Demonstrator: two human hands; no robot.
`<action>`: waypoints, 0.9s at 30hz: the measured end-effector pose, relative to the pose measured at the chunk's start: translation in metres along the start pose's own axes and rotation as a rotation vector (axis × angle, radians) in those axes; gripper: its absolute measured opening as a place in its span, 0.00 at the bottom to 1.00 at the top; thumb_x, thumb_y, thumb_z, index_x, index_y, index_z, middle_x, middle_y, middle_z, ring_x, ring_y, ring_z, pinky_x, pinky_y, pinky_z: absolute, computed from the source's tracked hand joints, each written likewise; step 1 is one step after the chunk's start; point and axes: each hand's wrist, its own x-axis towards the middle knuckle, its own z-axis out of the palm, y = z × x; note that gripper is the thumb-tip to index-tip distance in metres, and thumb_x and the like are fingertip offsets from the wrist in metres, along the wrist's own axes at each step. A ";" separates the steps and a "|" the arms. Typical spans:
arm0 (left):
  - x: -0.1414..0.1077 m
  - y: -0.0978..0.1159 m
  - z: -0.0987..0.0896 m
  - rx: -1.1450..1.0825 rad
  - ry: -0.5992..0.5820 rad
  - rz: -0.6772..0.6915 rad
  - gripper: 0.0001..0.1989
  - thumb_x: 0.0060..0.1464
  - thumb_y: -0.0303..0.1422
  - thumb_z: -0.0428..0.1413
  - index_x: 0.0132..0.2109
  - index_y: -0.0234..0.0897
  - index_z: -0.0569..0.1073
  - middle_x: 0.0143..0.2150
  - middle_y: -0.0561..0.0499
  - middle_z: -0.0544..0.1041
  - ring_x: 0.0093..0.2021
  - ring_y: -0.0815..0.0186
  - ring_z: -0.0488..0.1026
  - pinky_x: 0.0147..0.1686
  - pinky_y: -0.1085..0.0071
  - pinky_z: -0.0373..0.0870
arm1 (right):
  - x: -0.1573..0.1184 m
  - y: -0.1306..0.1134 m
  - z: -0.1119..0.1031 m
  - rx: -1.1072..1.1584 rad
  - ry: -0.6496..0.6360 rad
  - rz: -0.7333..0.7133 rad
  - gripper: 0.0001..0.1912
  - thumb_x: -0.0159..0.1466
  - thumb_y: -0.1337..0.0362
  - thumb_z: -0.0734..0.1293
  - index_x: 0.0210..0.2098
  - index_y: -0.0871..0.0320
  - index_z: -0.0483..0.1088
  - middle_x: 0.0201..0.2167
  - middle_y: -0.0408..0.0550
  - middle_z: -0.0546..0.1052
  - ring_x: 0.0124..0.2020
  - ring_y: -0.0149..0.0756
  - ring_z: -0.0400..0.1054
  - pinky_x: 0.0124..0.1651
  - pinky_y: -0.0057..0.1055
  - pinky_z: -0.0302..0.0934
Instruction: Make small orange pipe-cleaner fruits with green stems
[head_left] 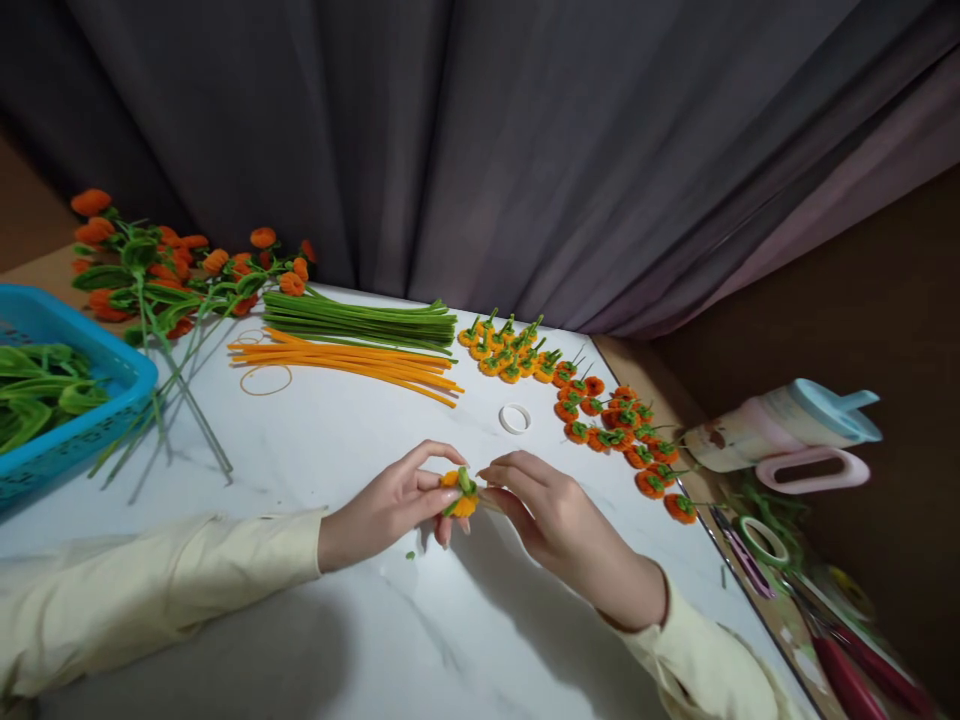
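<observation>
My left hand (pixel 401 500) pinches a small yellow-orange pipe-cleaner flower (pixel 464 505) with green pieces on its upward-facing side. From the right, my right hand (pixel 536 500) brings thumb and forefinger together at the flower's edge, gripping its green part as far as I can see. The exact contact is partly hidden by the fingertips. Both hands are just above the white marble-patterned tabletop (pixel 420 620). A scrap of green fuzz (pixel 410 555) lies below the flower, and a white ring of tape (pixel 515 418) lies beyond my hands.
Green pipe cleaners (pixel 360 322) and orange pipe cleaners (pixel 345 365) lie behind. Yellow flower heads (pixel 510 350) and orange flower heads (pixel 637 430) line the right. A blue basket (pixel 139 385) and stemmed flowers (pixel 180 280) stand left; a tumbler (pixel 772 430) and red-handled pliers (pixel 844 665) are right.
</observation>
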 end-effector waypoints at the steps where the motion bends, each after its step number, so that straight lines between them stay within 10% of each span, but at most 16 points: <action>1: 0.000 0.000 0.000 0.002 -0.002 -0.001 0.14 0.57 0.38 0.51 0.46 0.36 0.59 0.29 0.52 0.72 0.26 0.70 0.69 0.28 0.72 0.64 | -0.004 -0.001 0.003 -0.049 0.026 -0.036 0.09 0.64 0.73 0.57 0.40 0.65 0.67 0.33 0.54 0.72 0.33 0.36 0.66 0.33 0.31 0.63; 21: -0.002 -0.004 0.000 0.077 -0.038 0.025 0.10 0.59 0.37 0.50 0.37 0.35 0.60 0.26 0.54 0.70 0.29 0.70 0.70 0.32 0.70 0.64 | -0.014 -0.002 0.018 -0.533 0.077 -0.455 0.15 0.64 0.77 0.53 0.39 0.76 0.70 0.33 0.64 0.74 0.35 0.44 0.67 0.35 0.39 0.67; 27: 0.004 0.002 -0.007 0.500 0.012 0.121 0.13 0.61 0.36 0.45 0.46 0.34 0.68 0.33 0.48 0.76 0.32 0.67 0.73 0.33 0.71 0.69 | -0.022 0.005 0.018 -0.627 0.092 -0.464 0.16 0.64 0.77 0.53 0.41 0.73 0.70 0.36 0.64 0.74 0.39 0.45 0.67 0.36 0.41 0.67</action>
